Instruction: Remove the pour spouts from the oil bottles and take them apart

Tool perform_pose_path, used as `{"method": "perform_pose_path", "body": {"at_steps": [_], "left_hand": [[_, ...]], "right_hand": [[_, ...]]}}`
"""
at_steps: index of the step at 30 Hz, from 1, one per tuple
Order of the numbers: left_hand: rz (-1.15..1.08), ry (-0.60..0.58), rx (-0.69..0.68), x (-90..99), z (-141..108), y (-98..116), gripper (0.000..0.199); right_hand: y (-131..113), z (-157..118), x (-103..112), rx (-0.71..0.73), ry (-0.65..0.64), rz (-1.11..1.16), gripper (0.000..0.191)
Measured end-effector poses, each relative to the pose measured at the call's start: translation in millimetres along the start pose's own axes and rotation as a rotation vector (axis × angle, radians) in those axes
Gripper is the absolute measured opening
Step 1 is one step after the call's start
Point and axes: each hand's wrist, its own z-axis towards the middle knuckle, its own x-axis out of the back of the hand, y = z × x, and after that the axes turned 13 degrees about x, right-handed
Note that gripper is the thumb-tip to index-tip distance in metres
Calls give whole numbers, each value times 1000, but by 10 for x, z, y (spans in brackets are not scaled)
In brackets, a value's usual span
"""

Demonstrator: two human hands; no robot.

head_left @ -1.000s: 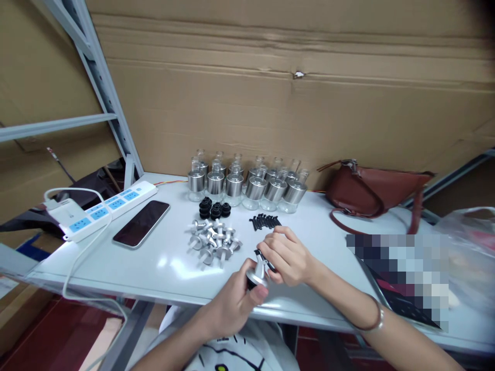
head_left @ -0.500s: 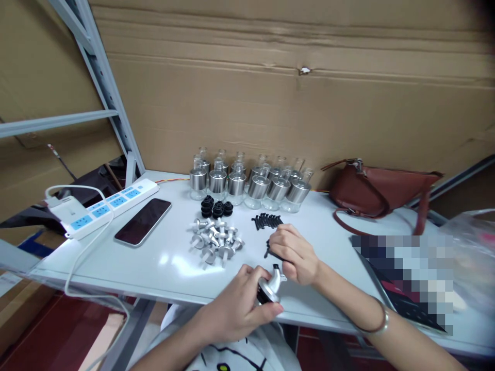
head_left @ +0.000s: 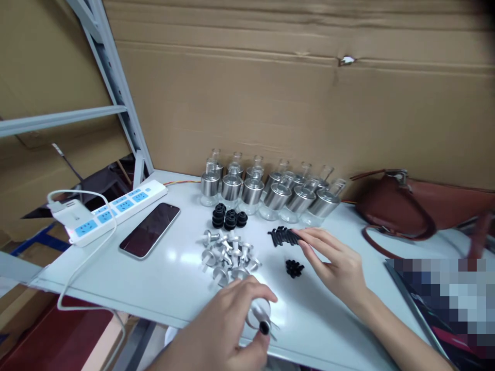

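My left hand (head_left: 226, 327) is closed around a silver spouted pump head (head_left: 258, 312). A black tip shows at the end of its spout, which points toward me. Farther right, my right hand (head_left: 342, 268) pinches with thumb and forefinger at the end of a row of slim black rod-like pieces (head_left: 281, 237). Just nearer lies a small cluster of short black pieces (head_left: 294, 268). Left of these is a loose pile of silver spouted parts (head_left: 232, 257) with pale stems. Behind the pile stand several black ribbed collars (head_left: 230, 220).
Glass bottles with metal sleeves (head_left: 253, 193) stand in rows by the cardboard wall (head_left: 232, 93). At left lie a phone (head_left: 150, 230) and a power strip (head_left: 124, 206) with a white cable. A brown bag (head_left: 436, 206) and a dark package (head_left: 417, 304) are at right.
My right hand has moved from beside the spout out to the row of black pieces, uncovering the small cluster. My left hand has turned the pump head so its spout faces me. The view has shifted.
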Motion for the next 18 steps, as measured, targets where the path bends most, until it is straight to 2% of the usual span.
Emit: {"method": "perform_pose_path", "body": {"at_steps": [6, 9, 14, 18], "left_hand": [[-105, 63, 98, 48, -58, -245, 32], [-130, 32, 145, 56, -24, -312, 28], [-123, 6, 103, 60, 60, -319, 33], [-68, 1, 48, 55, 75, -284, 34]], "right_hand": [[19, 25, 20, -39, -41, -14, 30], [52, 8, 2, -61, -68, -19, 29], [133, -33, -17, -70, -117, -27, 26], [199, -53, -12, -91, -106, -34, 19]]}}
